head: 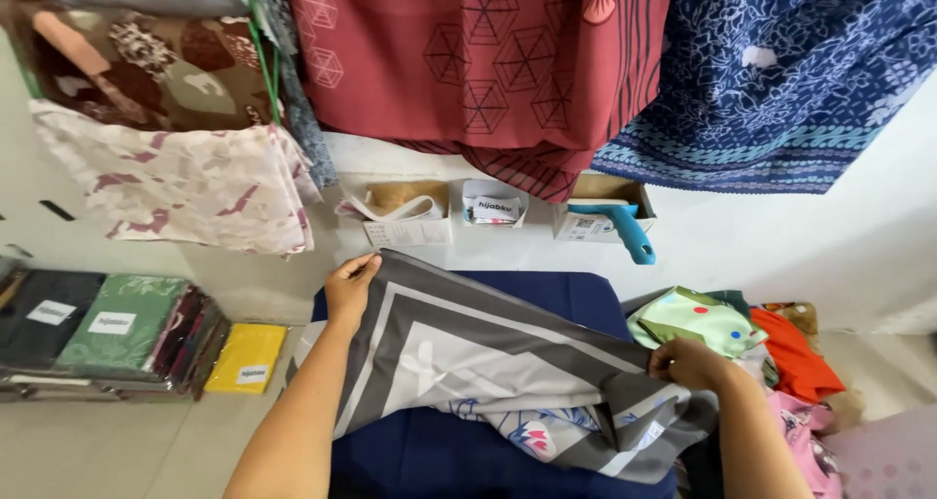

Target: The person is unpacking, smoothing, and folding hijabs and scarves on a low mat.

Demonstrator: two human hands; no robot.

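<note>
White wall fills the background of my head view, hung with a maroon geometric cloth (488, 60) and a navy floral cloth (781, 70). Below them I see a worktop (547, 289) covered in dark blue fabric, and on it lies a grey-and-white bordered scarf (488, 362). My left hand (349, 289) pinches the scarf's far corner, fingers closed on the edge. My right hand (688, 362) grips the scarf's folded right end, fingers curled tight around it. Beyond the scarf, three small cardboard boxes (493, 208) sit against the wall, one holding a blue-handled tool (625, 228). Left of the scarf, packaged fabrics (122, 328) are stacked on the floor; right of it lies a pile of coloured cloths (742, 338).
</note>
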